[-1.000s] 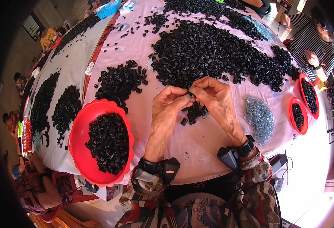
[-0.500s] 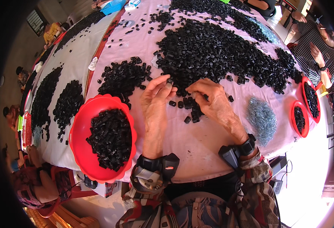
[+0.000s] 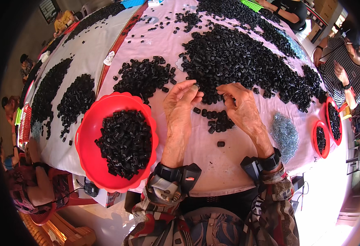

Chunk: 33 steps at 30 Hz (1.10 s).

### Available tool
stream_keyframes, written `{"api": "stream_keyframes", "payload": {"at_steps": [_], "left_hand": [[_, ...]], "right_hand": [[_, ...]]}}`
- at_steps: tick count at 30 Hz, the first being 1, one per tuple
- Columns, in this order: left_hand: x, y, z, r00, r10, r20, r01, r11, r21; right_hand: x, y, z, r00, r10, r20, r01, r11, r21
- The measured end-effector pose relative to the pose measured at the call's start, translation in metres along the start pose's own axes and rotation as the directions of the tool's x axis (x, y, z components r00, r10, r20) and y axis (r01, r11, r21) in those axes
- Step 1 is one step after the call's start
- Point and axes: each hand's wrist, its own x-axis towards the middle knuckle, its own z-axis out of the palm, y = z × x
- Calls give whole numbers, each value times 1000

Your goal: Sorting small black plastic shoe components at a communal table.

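My left hand [image 3: 180, 106] is raised over the pink cloth, thumb and forefinger pinched on a small black plastic part [image 3: 196, 85] that is mostly hidden. Across from it, my right hand [image 3: 242, 106] curls with thumb and forefinger together; whatever they hold is too small to make out. Below and between the hands lies a small cluster of black parts [image 3: 220, 122], and one loose black part [image 3: 221, 144] sits nearer me. A big pile of black parts [image 3: 237, 61] spreads just beyond my fingertips. Left of my forearm stands a red scalloped bowl [image 3: 90, 143] heaped with black parts [image 3: 124, 143].
A heap of clear bluish small pieces [image 3: 284, 137] lies right of my forearm. Two red bowls [image 3: 315, 141] stand at the right edge. Another black heap [image 3: 145, 78] sits beyond the scalloped bowl. A person in a striped top [image 3: 344, 67] is at the right; others work around the table.
The view has shifted slightly, moving the scene in the picture. My hands stay close together, the right fingers a little farther from the left. A loose black part now lies nearer me.
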Motion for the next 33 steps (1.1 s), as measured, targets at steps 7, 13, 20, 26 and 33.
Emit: {"api": "stream_keyframes", "payload": {"at_steps": [7,13,20,26,33], "left_hand": [[-1,-2,3,999,-32,19,33,999,-27],[0,-1,0,999,-33,19,33,999,-26],[1,-4,0,997,-66,32,67,998,-15],[-1,-5,1,992,-87,93,89,996,-17],[-3,-6,3,983,-82,165,81,997,10]], "right_hand": [[2,2,8,978,12,208,15,992,-128],[5,12,5,989,64,135,-65,998,7],[1,4,8,979,7,204,38,976,-215],[0,12,12,979,-95,178,134,966,-219],[1,12,5,997,74,-15,-64,940,334]]}}
